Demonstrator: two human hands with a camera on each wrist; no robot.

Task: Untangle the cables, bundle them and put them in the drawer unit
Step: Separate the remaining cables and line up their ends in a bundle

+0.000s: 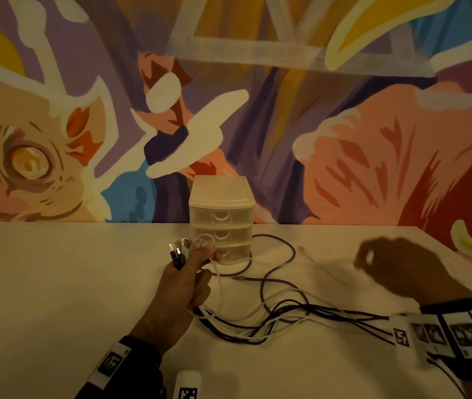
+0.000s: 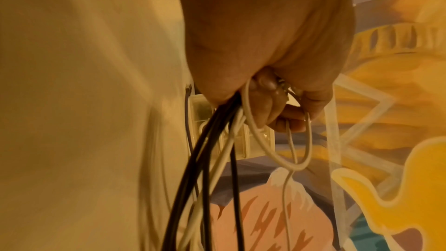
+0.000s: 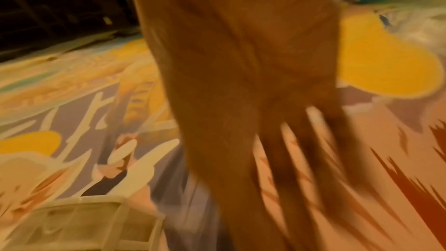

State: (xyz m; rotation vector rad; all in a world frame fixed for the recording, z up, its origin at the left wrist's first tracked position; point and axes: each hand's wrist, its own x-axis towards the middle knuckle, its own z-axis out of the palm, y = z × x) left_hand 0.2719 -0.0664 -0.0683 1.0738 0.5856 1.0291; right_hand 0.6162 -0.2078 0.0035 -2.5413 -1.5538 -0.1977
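Note:
My left hand [image 1: 191, 272] grips a bunch of purple and white cables [image 1: 272, 318] just below their plugs [image 1: 178, 251], right in front of the small translucent three-drawer unit [image 1: 220, 217], whose drawers are closed. In the left wrist view the fingers [image 2: 270, 106] curl round dark and white cables [image 2: 217, 159], with the drawer unit [image 2: 241, 140] behind them. The loose strands trail right across the table and pass under my right wrist. My right hand [image 1: 387, 263] hovers blurred above the table, right of the unit. The right wrist view shows its blurred fingers [image 3: 289, 150] holding nothing visible.
The white table [image 1: 56, 283] stands against a painted mural wall. One purple cable [image 1: 283, 249] loops beside the unit, with a connector [image 1: 239, 278] lying on the table. A white marker-tagged object [image 1: 187, 384] lies at the near edge. The drawer unit [image 3: 84, 222] shows in the right wrist view's lower left.

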